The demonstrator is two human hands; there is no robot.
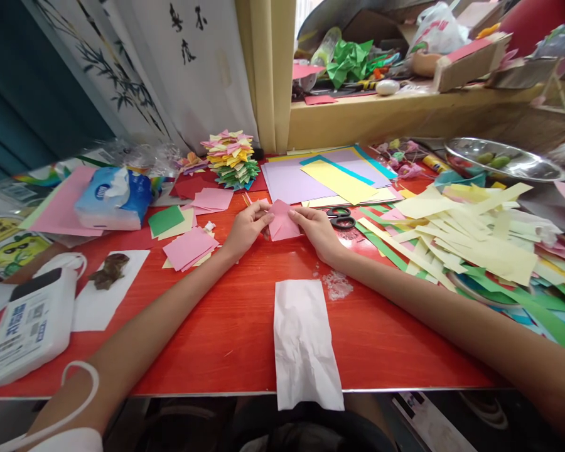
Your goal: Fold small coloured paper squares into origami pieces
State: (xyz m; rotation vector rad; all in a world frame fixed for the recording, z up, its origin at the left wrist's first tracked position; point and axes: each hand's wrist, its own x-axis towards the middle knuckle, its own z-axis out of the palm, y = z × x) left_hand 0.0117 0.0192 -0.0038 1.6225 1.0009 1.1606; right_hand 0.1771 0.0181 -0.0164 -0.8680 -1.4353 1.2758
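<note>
A small pink paper (283,221) sits over the red worktop (207,339), between two pinching grips — the left hand (249,227), fingers curled, has its left edge; the right hand (319,233), nearly closed, its right. Black-handled scissors (343,222) lie just beside the right hand — creased white paper (304,342) nearer the person.

Table (193,351): paper sheets (282,179) along rear edge, folded-paper stack (230,160) left of these, scissors (343,223) before them, paper strips (480,245) farther right, bowl (527,166) at rear right, loose sheet (304,339) overhanging front edge, and paper piece (282,218) between left hand (248,229) and right hand (320,233).
</note>
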